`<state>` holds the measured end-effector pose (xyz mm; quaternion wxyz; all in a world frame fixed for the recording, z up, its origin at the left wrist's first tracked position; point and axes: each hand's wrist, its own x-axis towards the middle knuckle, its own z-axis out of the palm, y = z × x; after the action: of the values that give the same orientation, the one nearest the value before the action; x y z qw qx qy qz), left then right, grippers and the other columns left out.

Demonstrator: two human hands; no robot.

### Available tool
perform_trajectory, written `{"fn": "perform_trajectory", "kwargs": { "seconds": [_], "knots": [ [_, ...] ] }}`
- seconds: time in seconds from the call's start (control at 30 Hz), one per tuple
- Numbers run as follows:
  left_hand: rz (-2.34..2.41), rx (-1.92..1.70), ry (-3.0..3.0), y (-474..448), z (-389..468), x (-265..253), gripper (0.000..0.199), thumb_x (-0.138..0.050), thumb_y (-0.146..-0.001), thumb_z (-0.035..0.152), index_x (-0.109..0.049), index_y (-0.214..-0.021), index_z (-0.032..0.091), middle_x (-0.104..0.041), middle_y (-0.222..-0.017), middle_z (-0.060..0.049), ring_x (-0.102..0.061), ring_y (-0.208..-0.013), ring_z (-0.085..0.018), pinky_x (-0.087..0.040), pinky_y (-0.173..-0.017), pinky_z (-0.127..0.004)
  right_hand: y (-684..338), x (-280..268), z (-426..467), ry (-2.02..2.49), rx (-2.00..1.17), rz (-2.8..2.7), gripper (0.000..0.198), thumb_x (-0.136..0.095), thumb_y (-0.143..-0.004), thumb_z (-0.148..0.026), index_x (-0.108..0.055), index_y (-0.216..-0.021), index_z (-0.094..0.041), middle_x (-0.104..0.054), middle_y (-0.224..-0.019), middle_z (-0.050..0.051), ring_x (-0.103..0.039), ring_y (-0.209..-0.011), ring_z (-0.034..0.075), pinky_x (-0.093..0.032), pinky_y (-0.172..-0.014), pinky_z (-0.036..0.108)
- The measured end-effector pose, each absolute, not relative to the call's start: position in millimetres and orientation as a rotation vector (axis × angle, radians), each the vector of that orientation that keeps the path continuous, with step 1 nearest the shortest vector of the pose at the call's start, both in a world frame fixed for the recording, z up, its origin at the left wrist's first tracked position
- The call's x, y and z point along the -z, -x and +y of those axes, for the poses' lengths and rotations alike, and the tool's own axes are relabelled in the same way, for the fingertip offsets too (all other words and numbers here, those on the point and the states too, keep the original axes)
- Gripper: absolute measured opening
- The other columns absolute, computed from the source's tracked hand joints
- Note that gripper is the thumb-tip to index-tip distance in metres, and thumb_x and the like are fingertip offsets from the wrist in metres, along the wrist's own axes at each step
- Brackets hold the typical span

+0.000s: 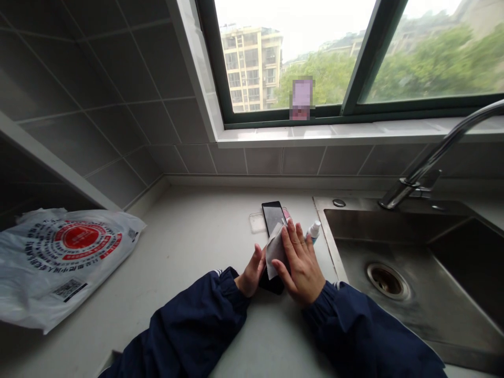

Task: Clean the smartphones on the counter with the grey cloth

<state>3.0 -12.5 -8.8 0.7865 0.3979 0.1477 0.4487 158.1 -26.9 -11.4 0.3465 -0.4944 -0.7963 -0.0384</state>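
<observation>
A black smartphone lies lengthwise before me, at or just above the counter. My left hand grips its left edge near the bottom, thumb upward; the other fingers are mostly hidden. A pale wiping cloth covers the middle of the phone. Flat over the cloth and the phone's right side rests my right hand, its fingers stretched out and the thumb apart. Just beyond those fingertips is a small white-capped bottle, partly hidden. A clear phone case lies left of the phone, and something pink shows behind it.
To the right, a steel sink is set into the counter, with a chrome faucet at its back edge. A white plastic bag with red print lies at the left. Behind are a tiled wall and a window sill.
</observation>
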Motion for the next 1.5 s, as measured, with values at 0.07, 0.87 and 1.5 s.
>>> {"fn": "perform_trajectory", "kwargs": {
  "seconds": [0.07,0.87,1.5],
  "knots": [
    [0.327,-0.976,-0.869,-3.6,-12.4,8.3,0.077,-0.044,-0.090,0.070,-0.050,-0.148,0.020,-0.036,-0.161,-0.006,-0.008,-0.155,-0.030,-0.004,-0.127,-0.041,-157.8,11.4,-27.7,1.291,0.092,-2.076,0.075,-0.037,-0.104,-0.044,0.005,-0.161,-0.018,-0.008,-0.167,0.014,-0.009,-0.154,0.037,-0.021,-0.119,0.064],
    [0.350,-1.116,-0.345,-7.1,-4.2,-1.4,0.084,-0.041,-0.090,0.074,-0.033,-0.155,0.023,-0.053,-0.148,-0.017,-0.045,-0.140,-0.037,-0.023,-0.120,-0.056,-152.7,11.6,-36.0,1.080,-0.045,-2.484,0.073,-0.044,-0.101,-0.051,-0.021,-0.160,-0.015,-0.021,-0.164,0.010,-0.016,-0.153,0.035,-0.013,-0.120,0.066],
    [0.492,-1.113,-0.293,6.7,1.0,-19.3,0.085,-0.037,-0.085,0.082,-0.041,-0.149,0.026,-0.065,-0.129,-0.016,-0.066,-0.112,-0.035,-0.047,-0.100,-0.056,-150.0,-0.8,-43.2,0.836,-0.284,-2.604,0.067,-0.045,-0.101,-0.051,-0.031,-0.156,-0.016,-0.028,-0.163,0.008,-0.014,-0.154,0.029,-0.001,-0.124,0.058]
  ]
}}
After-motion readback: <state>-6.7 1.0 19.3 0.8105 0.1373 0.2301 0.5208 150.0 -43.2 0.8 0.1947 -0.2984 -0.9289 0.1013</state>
